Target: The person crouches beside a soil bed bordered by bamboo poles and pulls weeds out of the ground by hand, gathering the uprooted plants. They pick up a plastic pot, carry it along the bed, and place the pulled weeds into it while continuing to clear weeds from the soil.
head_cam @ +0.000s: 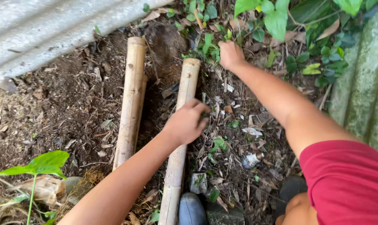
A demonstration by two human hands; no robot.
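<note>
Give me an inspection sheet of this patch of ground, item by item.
Surface: bare dark soil strewn with dry leaves.
Job's things: two bamboo poles lie side by side; the right pole and the left pole, a gap between them.
Clutter: leaf litter, small white scraps, a stone.
Hands: left hand rests on the right pole; right hand is down among green plants beyond the pole's far end, grip unclear.
Cables: nothing seen.
Surroundings: corrugated sheet, mossy slab, dark boot.
</note>
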